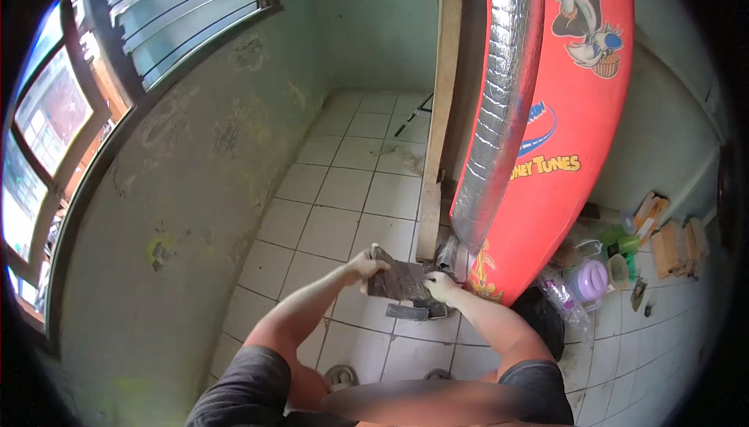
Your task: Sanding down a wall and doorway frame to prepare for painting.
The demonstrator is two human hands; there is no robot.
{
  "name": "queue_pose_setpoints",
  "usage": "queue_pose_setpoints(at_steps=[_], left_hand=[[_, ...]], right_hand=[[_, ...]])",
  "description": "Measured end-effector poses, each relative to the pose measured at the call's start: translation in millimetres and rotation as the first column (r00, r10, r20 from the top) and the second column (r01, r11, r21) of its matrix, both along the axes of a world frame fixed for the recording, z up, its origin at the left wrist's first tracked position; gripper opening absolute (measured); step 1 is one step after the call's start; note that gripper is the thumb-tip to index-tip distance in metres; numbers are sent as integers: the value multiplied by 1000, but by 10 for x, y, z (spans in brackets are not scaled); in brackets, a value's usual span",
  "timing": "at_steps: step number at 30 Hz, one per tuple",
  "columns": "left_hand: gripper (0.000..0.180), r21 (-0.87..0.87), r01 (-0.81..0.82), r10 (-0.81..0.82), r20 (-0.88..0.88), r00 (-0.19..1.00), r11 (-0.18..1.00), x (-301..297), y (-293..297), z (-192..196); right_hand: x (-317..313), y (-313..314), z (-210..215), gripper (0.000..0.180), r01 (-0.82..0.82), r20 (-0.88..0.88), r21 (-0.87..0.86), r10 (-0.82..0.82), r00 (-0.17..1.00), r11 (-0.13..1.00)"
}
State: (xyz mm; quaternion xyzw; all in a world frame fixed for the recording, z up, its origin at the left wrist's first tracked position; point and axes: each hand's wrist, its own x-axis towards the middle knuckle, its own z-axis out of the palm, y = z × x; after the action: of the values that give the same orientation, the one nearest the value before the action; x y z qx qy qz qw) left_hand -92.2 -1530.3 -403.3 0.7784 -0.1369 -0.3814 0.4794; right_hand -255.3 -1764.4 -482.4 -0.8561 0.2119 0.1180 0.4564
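Note:
My left hand point(361, 266) grips the left end of a dark brown, flat rectangular piece point(398, 281), its thumb lying over the upper face. At the other end of that piece, my right hand point(442, 287) is closed on the edge, fingers bent. The surface looks streaked and slightly shiny; I cannot tell whether it is wood or something wrapped in plastic. Just below it, a smaller dark block point(408, 313) lies on the tiles. More dark scraps point(447, 254) sit beyond my right hand, at the foot of a wooden post.
A tall red mattress point(538, 216) with cartoon prints leans beside a silver foil roll point(499, 107) and the wooden post point(438, 138). At right stand a purple container point(589, 279), a black bag point(538, 319) and cardboard boxes point(672, 247). A worn wall point(195, 193) with louvred windows runs along the left.

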Motion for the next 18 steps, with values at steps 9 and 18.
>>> queue_pose_setpoints(at_steps=[9,18], left_hand=[[68,-242,-191,199,11,980,951,171,-455,488],[61,394,167,-303,316,899,904,350,107,-294]], right_hand=[[728,-520,718,37,290,622,97,-285,730,952],[197,-608,1723,24,22,378,-88,13,926,996]])
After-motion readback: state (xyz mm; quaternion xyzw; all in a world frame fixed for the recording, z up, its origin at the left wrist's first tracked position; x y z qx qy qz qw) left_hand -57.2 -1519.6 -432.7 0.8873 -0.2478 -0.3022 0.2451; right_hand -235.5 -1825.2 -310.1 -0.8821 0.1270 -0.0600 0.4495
